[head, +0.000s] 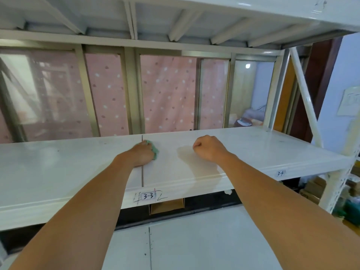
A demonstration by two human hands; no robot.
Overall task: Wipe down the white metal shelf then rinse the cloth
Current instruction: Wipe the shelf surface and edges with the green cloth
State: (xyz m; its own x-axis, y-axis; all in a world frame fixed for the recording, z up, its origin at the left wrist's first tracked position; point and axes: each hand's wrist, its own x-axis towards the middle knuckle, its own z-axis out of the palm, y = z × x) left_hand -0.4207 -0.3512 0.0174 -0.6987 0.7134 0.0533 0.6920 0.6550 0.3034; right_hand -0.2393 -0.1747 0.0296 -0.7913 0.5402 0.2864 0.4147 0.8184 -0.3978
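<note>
White metal shelf (253, 149) fills the middle of the room, glossy and bare, with another tier overhead and a lower one beneath. Behind it runs a glazed partition (132, 90) backed by a pink spotted curtain (167, 94). Both bare arms reach in over the front lip. The left hand (141, 153) is curled down tight on a green cloth (153, 150), pressing it flat to the shelf; only a bunched edge of green pokes out past the knuckles on the far and inner side. That hand sits right on the dark seam (142, 176) where two shelf panels meet, the seam running back out from under the wrist toward the front edge. Just beside it, apart and not touching, the right hand (208, 148) is balled into a loose fist, fingers folded in on nothing, resting on the panel with its shadow spreading below. On the front lip under the left wrist sits a label (149, 196) reading 3-3, and farther along past the right forearm a second tag (280, 173).
</note>
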